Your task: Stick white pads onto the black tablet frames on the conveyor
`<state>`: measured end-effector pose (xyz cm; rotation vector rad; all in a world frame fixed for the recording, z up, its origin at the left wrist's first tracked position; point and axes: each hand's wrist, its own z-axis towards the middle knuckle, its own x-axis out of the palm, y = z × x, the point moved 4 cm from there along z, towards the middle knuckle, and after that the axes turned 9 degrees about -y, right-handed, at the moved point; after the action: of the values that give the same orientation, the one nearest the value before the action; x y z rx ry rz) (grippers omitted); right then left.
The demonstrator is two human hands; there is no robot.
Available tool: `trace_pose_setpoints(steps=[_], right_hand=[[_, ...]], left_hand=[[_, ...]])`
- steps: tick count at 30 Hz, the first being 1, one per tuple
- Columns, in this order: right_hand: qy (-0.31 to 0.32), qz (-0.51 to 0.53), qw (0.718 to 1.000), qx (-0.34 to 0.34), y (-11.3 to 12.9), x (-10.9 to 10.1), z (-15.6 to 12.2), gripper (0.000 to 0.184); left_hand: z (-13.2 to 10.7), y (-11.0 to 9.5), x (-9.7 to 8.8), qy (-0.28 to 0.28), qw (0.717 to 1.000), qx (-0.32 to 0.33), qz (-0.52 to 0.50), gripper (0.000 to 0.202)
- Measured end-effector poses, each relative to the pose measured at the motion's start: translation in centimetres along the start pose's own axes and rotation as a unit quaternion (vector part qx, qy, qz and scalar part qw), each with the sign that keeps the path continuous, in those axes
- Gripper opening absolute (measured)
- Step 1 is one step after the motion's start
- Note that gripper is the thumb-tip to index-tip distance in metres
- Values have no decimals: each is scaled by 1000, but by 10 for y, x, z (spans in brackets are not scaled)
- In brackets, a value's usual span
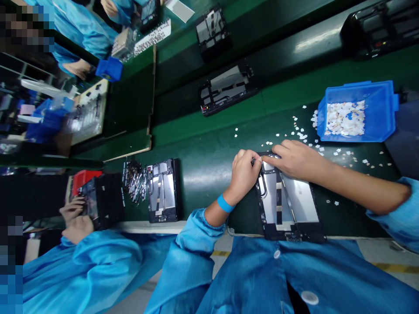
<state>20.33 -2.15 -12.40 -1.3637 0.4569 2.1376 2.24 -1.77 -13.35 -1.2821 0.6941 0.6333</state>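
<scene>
An opened tablet (273, 205) lies on the green bench right before me, its inside facing up with silver plates, dark ribbon cables and a black frame. At its upper left corner my left hand (245, 172) is closed in a pinch, thumb and fingertips together. My right hand (294, 159) reaches in from the right over the tablet's top edge. Its index fingertip meets the left fingertips at that corner, while the other fingers are curled. Whatever small piece lies between the fingertips is too small and covered to make out.
A blue bin (356, 111) of small white pieces stands at right, with loose white bits (303, 136) scattered nearby. Other opened tablets (228, 87) sit beyond and at left (163, 190), beside a pile of thin strips (135, 181). Co-workers' hands (77, 220) work at left.
</scene>
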Motion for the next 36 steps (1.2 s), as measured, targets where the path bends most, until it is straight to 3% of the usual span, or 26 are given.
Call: trace_pose_setpoints(steps=[5, 9, 16, 19, 21, 22, 24, 26, 29, 32, 34, 36], right_hand=[[-10, 18, 1000, 10, -2, 2, -4, 33], [-27, 23, 999, 14, -3, 3, -8, 29], [-2, 43, 999, 22, -4, 8, -3, 32], [-24, 94, 991, 92, -6, -6, -16, 34], [-55, 124, 967, 214, -6, -23, -42, 36], [-58, 137, 946, 288, -3, -30, -59, 39], [-7, 186, 896, 402, 10, -37, -94, 46], [55, 262, 850, 454, 34, -37, -117, 57], [72, 363, 776, 511, 67, -30, -119, 69], [47, 458, 719, 521, 85, -14, -79, 72], [35, 516, 701, 491, 79, 0, -33, 70], [12, 538, 689, 486, 51, 17, 21, 61]], left_hand=[[5, 11, 6, -15, 993, -99, -66, 24], [13, 15, 8, 37, 984, -141, -104, 24], [27, 12, 10, 94, 979, -152, -93, 19], [7, 5, -6, 35, 995, -89, -29, 24], [-23, 2, -19, -1, 998, -68, -15, 39], [-42, 2, -24, 8, 996, -80, -27, 47], [-78, -1, -25, 78, 992, -92, -48, 55], [-102, -8, -22, 131, 986, -84, -61, 55], [-109, -9, -26, 120, 980, -95, -126, 63], [-98, 20, -61, 70, 961, -129, -234, 77], [-94, 58, -109, 29, 944, -183, -272, 83], [-96, 105, -171, -42, 926, -278, -251, 87]])
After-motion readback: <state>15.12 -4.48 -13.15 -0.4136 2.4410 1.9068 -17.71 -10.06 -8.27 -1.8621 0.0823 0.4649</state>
